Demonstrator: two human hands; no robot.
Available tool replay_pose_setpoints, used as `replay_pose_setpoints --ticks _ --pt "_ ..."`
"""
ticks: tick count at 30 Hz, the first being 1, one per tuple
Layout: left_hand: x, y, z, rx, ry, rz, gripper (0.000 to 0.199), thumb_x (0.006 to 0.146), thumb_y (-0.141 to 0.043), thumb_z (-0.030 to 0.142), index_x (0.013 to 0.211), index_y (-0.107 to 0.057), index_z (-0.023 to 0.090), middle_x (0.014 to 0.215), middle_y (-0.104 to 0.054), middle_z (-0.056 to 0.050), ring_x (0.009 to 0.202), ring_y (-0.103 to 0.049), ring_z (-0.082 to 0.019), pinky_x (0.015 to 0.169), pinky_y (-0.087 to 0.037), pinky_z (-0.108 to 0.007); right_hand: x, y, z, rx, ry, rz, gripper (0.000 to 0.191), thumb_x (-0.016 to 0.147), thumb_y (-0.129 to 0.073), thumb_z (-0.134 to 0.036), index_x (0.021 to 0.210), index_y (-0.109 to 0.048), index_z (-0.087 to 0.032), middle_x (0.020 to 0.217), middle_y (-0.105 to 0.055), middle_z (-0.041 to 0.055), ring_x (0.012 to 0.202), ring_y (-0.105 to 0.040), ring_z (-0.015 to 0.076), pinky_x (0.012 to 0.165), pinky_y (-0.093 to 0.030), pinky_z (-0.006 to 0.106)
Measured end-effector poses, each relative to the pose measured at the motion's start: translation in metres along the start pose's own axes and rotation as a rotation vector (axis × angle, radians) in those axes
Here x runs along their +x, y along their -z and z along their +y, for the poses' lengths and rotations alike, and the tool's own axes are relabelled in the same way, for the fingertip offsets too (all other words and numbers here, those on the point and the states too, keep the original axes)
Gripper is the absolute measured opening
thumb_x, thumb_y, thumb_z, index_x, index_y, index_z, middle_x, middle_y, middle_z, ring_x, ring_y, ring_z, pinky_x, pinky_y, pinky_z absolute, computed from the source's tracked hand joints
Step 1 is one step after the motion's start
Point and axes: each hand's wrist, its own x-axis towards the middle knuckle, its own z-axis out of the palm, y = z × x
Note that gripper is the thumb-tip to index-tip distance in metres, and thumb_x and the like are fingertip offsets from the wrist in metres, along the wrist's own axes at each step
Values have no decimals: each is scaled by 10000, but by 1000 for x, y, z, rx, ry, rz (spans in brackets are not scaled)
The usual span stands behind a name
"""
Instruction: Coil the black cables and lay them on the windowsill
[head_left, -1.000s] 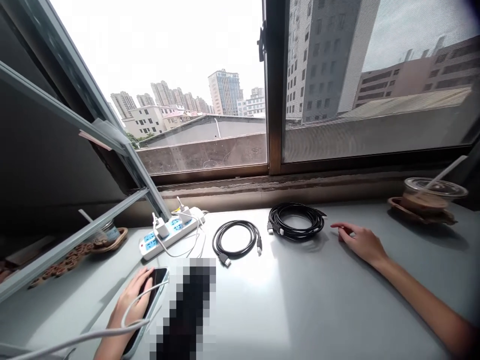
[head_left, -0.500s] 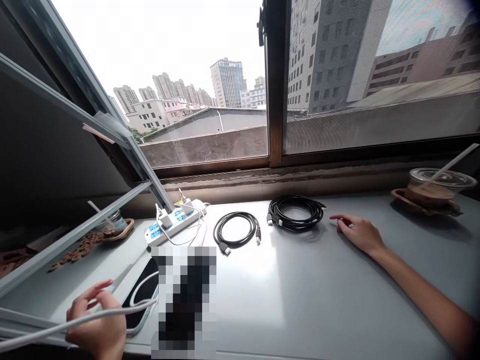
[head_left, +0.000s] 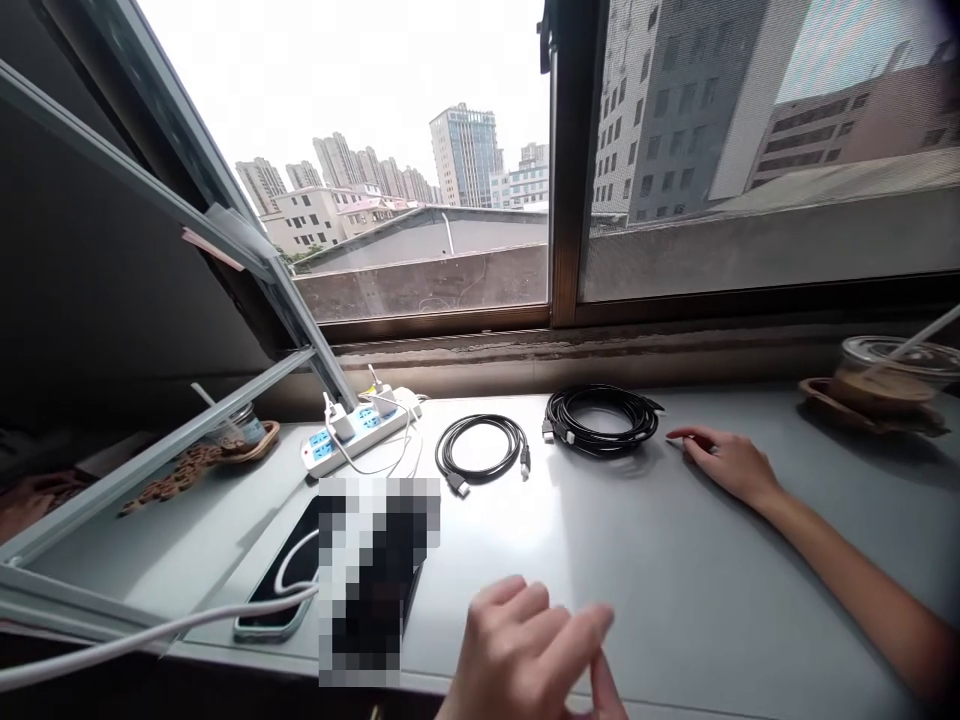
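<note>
My left hand (head_left: pixel 536 650) is over the front edge of the table, its back towards me. Its fingers are curled in, with the thumb close under the index finger and nothing visible in the grasp. On the right, my right hand (head_left: pixel 727 465) rests loosely on the tabletop, index finger stretched out and holding nothing. Its fingertip is just right of a thick coil of black cable (head_left: pixel 600 425). A smaller coiled black cable (head_left: pixel 484 418) lies left of that, both plugs facing front. A phone (head_left: pixel 274 585) lies at the left, a white cord (head_left: pixel 172 622) crossing it.
A white power strip (head_left: pixel 360 435) with chargers plugged in stands at the back left. Beside it rises a grey metal frame (head_left: pixel 225 200). A pixelated patch hides part of the table near the phone. An iced drink cup (head_left: pixel 892 375) sits on a brown tray (head_left: pixel 825 400) at the right.
My left hand has moved right, from beside the phone to the front middle of the table. My right hand stays in place by the thick coil. The view has shifted slightly.
</note>
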Motion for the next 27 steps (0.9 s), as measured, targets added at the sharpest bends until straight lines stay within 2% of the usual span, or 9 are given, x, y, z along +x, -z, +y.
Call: replay_pose_setpoints --ticks 2,5,9,11,14,18,22,24,27 --pt "40 -2 0 -113 9 9 260 638 -436 63 776 -632 163 371 -383 66 345 -270 -75 388 -227 -251 1 0 0 9 -19 -18 356 766 -428 -433 964 -699 -314 734 -675 -3 752 -626 194 597 -400 272" --pt "89 1 -7 -193 22 -196 209 753 -454 180 821 -651 175 406 -431 65 362 -370 -65 441 -315 -208 1 1 0 8 -45 -43 351 767 -438 -427 981 -696 -322 774 -683 -4 782 -622 198 622 -400 281" --pt "139 3 -28 98 332 -488 321 879 -400 375 937 -642 172 565 -574 11 514 -553 -144 571 -421 -270 1 3 -1 -3 -63 -73 350 777 -436 -427 999 -687 -327 791 -685 -12 813 -615 196 648 -397 285" --pt "155 6 -39 107 427 -609 338 890 -392 372 836 -654 166 634 -609 -14 600 -593 -163 628 -441 -284 1 4 -2 -2 -74 -86 353 781 -430 -423 1010 -682 -333 788 -685 -19 836 -614 195 668 -397 289" --pt "165 11 -52 4 531 -663 370 891 -380 385 765 -648 164 666 -631 -21 622 -603 -153 631 -443 -261 0 4 -4 -1 -95 -99 350 777 -425 -420 995 -686 -336 783 -683 -23 838 -614 197 673 -395 294" --pt "159 2 -75 -179 616 -745 406 877 -366 463 856 -633 158 635 -646 -12 554 -595 -135 589 -442 -240 1 4 -5 -8 -113 -108 344 772 -426 -423 983 -686 -345 798 -680 -26 836 -609 198 673 -393 293" --pt "152 -30 -109 -296 674 -887 422 855 -400 476 1075 -586 168 690 -688 -20 774 -647 -172 699 -471 -260 2 2 -1 -24 -136 -100 339 772 -426 -439 983 -681 -364 777 -672 -36 825 -604 187 692 -397 294" --pt "148 -51 -127 -159 712 -884 435 848 -414 474 1125 -572 178 825 -711 -48 936 -630 -202 813 -461 -311 3 1 2 -26 -151 -96 346 764 -424 -460 982 -678 -373 767 -670 -41 827 -603 187 705 -399 300" --pt "140 -81 -149 99 839 -916 388 785 -538 447 1013 -640 151 1024 -686 -121 1040 -602 -251 902 -429 -344 3 0 4 -10 -147 -103 379 738 -410 -512 968 -679 -374 762 -664 -43 806 -601 196 716 -408 312"
